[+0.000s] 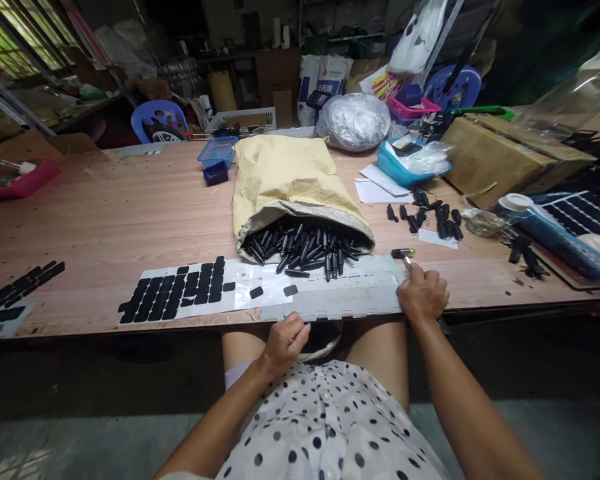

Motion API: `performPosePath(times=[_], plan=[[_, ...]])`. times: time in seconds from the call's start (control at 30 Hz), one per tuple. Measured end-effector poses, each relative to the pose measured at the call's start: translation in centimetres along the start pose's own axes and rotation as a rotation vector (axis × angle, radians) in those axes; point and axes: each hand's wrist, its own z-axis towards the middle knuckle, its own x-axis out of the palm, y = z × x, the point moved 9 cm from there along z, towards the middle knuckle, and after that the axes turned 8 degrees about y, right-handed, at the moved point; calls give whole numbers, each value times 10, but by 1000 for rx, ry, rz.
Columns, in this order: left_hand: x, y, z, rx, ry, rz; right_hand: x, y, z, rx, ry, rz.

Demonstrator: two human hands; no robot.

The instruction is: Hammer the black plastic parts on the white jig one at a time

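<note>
My right hand is closed round the handle of a small hammer, whose head has a black end and a yellowish end. It rests at the right end of a grey board on the table's front edge. Curled at the board's front edge, my left hand is closed; whatever it may hold is hidden. Behind the board, a yellowish paper sack lies with its mouth towards me, spilling black pointed plastic pieces. To the left, rows of black rounded pads lie on a white sheet.
More black pads lie at the far left. Blue baskets stand left of the sack. On the right are black parts, a blue tray, a cardboard box and a clear-wrapped bundle. A stuffed plastic bag sits behind.
</note>
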Motion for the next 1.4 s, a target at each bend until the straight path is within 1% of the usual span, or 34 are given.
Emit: performPosePath(times=[0.1,0.17,0.23,0.3,0.37,0.4,0.5,0.57,0.63,0.73,0.8,0.87,0.97,1.03,1.1,1.17,1.27,1.4], plan=[[-10,23,5,-155,-37,63,1,0,0,-7,-8,-4],[-28,44,17,-312,-103,117,1,0,-1,-10,-19,-6],[-50,63,34,-456,-181,185,2,1,-1,-11,-24,-4],[-69,76,56,-550,-225,276,2,1,-1,-7,-27,0],[-80,86,76,-626,-211,373,1,2,-1,-3,-33,0],[-82,91,84,-663,-183,414,1,2,-1,-1,-35,-1],[-79,101,96,-740,-65,483,0,4,-2,-4,-39,-4],[-77,102,96,-748,-11,504,-1,4,-2,-6,-41,-11],[-81,102,89,-748,3,517,-2,5,-2,-8,-42,-24],[-92,97,70,-727,-51,511,-3,6,-3,-6,-35,-40],[-91,88,59,-657,-90,471,-3,5,-3,0,-20,-49],[-77,75,56,-543,-71,408,-3,5,-3,9,2,-52],[-40,56,61,-367,40,335,-4,4,-3,27,25,-40],[-17,49,68,-298,107,322,-6,3,-3,38,33,-28],[-3,49,73,-268,148,312,-7,4,-4,47,38,-14],[2,52,77,-259,161,283,-7,3,-4,55,40,3],[1,60,77,-268,137,209,-8,1,0,59,42,39],[-1,67,77,-303,110,142,-9,-8,8,105,110,128]])
